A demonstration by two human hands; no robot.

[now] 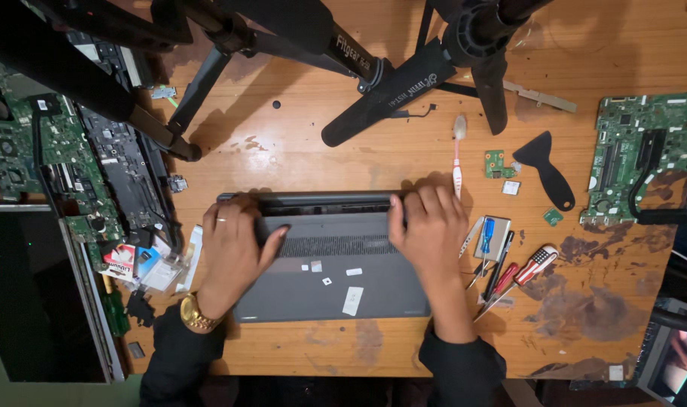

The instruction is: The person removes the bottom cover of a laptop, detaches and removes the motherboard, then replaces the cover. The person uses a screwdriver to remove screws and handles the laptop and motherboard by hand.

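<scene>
Wooden surface (298,151), stained, is littered w/ parts. Grey laptop (332,283), underside up, is set at centre-near. Left hand (234,252) and right hand (430,230) are clamped on its far edge, one per corner. Screwdrivers (509,275) are laid just right; green circuit board (645,154) far right.

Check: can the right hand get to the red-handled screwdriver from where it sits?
Probably yes. The right hand rests on the grey laptop base, and the red-handled screwdriver lies on the table just to its right with nothing over it; only neighbouring tools crowd it.
</scene>
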